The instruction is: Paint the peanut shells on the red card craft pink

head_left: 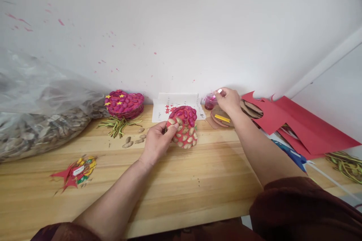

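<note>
My left hand (pixel 160 139) grips a round red piece (pixel 184 128) covered with peanuts, thumb on its front. The peanuts in its upper part are painted magenta; those lower down keep their natural tan. My right hand (pixel 227 99) is closed in a pinch at a small clear cup (pixel 209 102) of magenta liquid. Something small and white shows at those fingertips, but its kind is unclear. Behind the red piece lies a white sheet (pixel 160 107) with several small red stars (pixel 169 109). To the left sits a stack of magenta peanut rounds (pixel 126 103) with yellow stars.
A large clear bag of peanuts (pixel 42 131) fills the left side. Loose peanuts (pixel 128 143), green-yellow strips (pixel 120 126) and paper scraps (pixel 77 171) lie on the wooden table (pixel 169 196). Cardboard rounds (pixel 220 118) and red paper (pixel 319 128) are at right. Pink splashes mark the wall.
</note>
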Tool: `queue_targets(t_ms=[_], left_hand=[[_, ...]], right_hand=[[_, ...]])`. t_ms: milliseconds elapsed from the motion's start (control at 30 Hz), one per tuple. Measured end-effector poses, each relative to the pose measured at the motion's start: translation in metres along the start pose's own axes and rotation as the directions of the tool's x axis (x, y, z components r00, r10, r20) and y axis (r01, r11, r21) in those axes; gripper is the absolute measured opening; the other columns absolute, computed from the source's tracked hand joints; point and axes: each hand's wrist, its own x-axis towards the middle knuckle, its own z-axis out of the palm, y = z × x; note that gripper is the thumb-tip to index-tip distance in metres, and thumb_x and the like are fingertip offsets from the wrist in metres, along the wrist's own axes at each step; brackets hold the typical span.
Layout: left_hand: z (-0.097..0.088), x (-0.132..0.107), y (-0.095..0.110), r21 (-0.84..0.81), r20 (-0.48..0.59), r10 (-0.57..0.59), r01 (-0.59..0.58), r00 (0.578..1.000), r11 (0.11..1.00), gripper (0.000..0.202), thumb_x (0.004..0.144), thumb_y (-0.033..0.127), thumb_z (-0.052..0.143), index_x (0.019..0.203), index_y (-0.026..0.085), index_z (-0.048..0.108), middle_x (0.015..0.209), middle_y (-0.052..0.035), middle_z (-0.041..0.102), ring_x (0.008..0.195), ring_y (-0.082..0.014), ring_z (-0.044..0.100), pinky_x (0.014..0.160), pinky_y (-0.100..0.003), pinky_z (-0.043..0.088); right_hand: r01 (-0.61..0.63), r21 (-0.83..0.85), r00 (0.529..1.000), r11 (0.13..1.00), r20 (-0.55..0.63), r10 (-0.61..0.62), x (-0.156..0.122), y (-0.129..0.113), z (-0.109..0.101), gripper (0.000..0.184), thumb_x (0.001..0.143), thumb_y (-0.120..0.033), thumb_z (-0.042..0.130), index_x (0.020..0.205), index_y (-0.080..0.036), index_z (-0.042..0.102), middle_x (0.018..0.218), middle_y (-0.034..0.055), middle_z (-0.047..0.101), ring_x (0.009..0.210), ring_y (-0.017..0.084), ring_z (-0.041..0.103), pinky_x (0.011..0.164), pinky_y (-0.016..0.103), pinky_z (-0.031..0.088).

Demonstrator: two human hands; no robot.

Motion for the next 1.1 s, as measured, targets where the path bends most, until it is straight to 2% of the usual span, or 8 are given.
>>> queue_targets(t_ms=[133, 233, 300, 400, 500, 600, 800, 1100], left_hand=[[0.0, 0.0, 0.003, -0.048, 0.013, -0.007, 0.008, 1.0, 0.999, 0.042, 0.08, 0.056, 0.074, 0.062, 0.02, 0.06, 0.053, 0.0043, 0.051, 0.048, -0.0107, 0.041, 0.047, -0.023, 0.033], [0.0, -0.001, 0.005, -0.063, 0.017, -0.007, 0.008, 1.0, 0.998, 0.041, 0.08, 0.056, 0.074, 0.063, 0.02, 0.06, 0.054, 0.0042, 0.052, 0.049, -0.0111, 0.042, 0.048, -0.024, 0.035], [0.0, -0.001, 0.005, -0.086, 0.02, -0.016, 0.018, 1.0, 0.996, 0.042, 0.08, 0.057, 0.074, 0.066, 0.02, 0.062, 0.054, 0.0046, 0.051, 0.05, -0.0111, 0.041, 0.048, -0.023, 0.035], [0.001, -0.002, 0.003, -0.132, 0.03, -0.045, 0.049, 0.999, 0.99, 0.044, 0.079, 0.06, 0.075, 0.069, 0.019, 0.063, 0.055, 0.0054, 0.048, 0.049, -0.0098, 0.037, 0.046, -0.023, 0.032], [0.001, -0.001, -0.002, -0.187, 0.049, -0.068, 0.076, 0.996, 0.979, 0.047, 0.079, 0.062, 0.077, 0.07, 0.02, 0.061, 0.055, 0.0061, 0.047, 0.048, -0.0089, 0.035, 0.046, -0.022, 0.03], [0.001, -0.001, -0.006, -0.235, 0.074, -0.09, 0.105, 0.993, 0.966, 0.048, 0.078, 0.064, 0.078, 0.072, 0.02, 0.06, 0.056, 0.0055, 0.049, 0.049, -0.0093, 0.039, 0.047, -0.022, 0.033], [0.003, -0.002, -0.008, -0.28, 0.102, -0.137, 0.16, 0.985, 0.947, 0.051, 0.073, 0.067, 0.082, 0.076, 0.019, 0.064, 0.059, 0.0033, 0.057, 0.049, -0.011, 0.047, 0.049, -0.023, 0.039], [0.005, -0.002, -0.01, -0.358, 0.137, -0.159, 0.199, 0.978, 0.912, 0.047, 0.073, 0.06, 0.087, 0.074, 0.017, 0.067, 0.064, 0.0, 0.066, 0.054, -0.0136, 0.058, 0.057, -0.026, 0.049]], right_hand=[[-0.014, 0.125, 0.993, 0.992, -0.114, 0.028, -0.007, 0.004, -0.009, 0.026, 0.095, -0.04, 0.055, 0.098, -0.02, 0.073, 0.083, 0.004, 0.071, 0.076, 0.021, 0.059, 0.078, 0.036, 0.046], [0.094, 0.457, 0.984, 0.885, -0.18, -0.012, -0.032, -0.003, -0.025, 0.03, 0.099, -0.046, 0.054, 0.099, -0.021, 0.071, 0.079, 0.0001, 0.066, 0.069, 0.016, 0.057, 0.069, 0.031, 0.047], [0.139, 0.614, 0.988, 0.777, -0.137, -0.068, -0.059, -0.014, -0.038, 0.032, 0.099, -0.053, 0.058, 0.098, -0.023, 0.071, 0.074, -0.0022, 0.061, 0.064, 0.014, 0.055, 0.064, 0.028, 0.046], [0.151, 0.703, 0.986, 0.695, -0.055, -0.159, -0.104, -0.036, -0.054, 0.031, 0.098, -0.055, 0.063, 0.096, -0.024, 0.072, 0.072, -0.0025, 0.06, 0.062, 0.013, 0.053, 0.058, 0.026, 0.043], [0.151, 0.741, 0.979, 0.655, -0.018, -0.205, -0.137, -0.051, -0.061, 0.028, 0.1, -0.05, 0.063, 0.095, -0.024, 0.071, 0.075, -0.0012, 0.061, 0.068, 0.014, 0.056, 0.062, 0.028, 0.046], [0.205, 0.716, 0.97, 0.668, -0.056, -0.238, -0.152, -0.053, -0.058, 0.026, 0.102, -0.047, 0.061, 0.097, -0.024, 0.07, 0.075, -0.0011, 0.06, 0.068, 0.015, 0.055, 0.063, 0.03, 0.045], [0.297, 0.654, 0.949, 0.696, -0.118, -0.294, -0.156, -0.041, -0.048, 0.021, 0.105, -0.041, 0.057, 0.102, -0.024, 0.069, 0.088, 0.002, 0.068, 0.079, 0.018, 0.062, 0.076, 0.036, 0.049], [0.324, 0.626, 0.936, 0.709, -0.103, -0.337, -0.156, -0.036, -0.046, 0.017, 0.105, -0.037, 0.057, 0.103, -0.024, 0.068, 0.094, 0.0034, 0.071, 0.085, 0.019, 0.065, 0.083, 0.038, 0.051]])
